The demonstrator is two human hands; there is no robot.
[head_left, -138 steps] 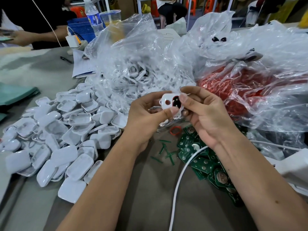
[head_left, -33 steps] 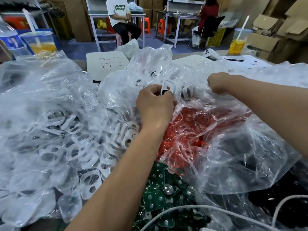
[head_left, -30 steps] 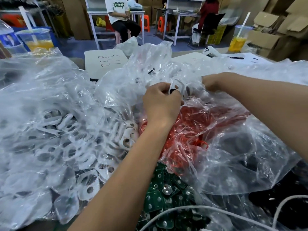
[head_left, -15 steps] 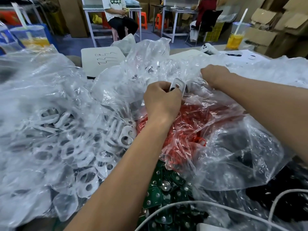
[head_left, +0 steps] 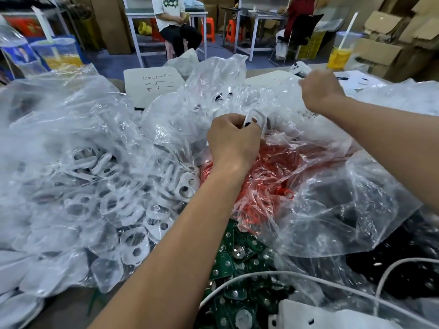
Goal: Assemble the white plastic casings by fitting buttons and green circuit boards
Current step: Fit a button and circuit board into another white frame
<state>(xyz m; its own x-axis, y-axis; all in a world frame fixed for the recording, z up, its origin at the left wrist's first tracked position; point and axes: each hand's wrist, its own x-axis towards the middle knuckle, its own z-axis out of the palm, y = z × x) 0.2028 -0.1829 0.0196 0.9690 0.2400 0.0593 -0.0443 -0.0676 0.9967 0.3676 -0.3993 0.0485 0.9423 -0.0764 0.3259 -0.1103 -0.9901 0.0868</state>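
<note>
My left hand (head_left: 234,141) grips a white plastic casing (head_left: 255,119) with button holes, held upright over a clear bag of red parts (head_left: 268,176). Far to the right, my right hand (head_left: 319,91) is curled on the clear plastic bag (head_left: 268,96) at its top edge. A big clear bag of white casings (head_left: 107,193) fills the left. Green circuit boards (head_left: 240,260) lie in a heap near the bottom centre.
A white cable (head_left: 308,279) crosses the bottom right over dark parts. White paper with scribbles (head_left: 154,86) lies behind the bags. Drink cups (head_left: 59,55) stand at the back left and back right. People sit at tables beyond.
My right hand has moved up and to the right, pulling at the plastic bag. My left hand keeps the casing in about the same place.
</note>
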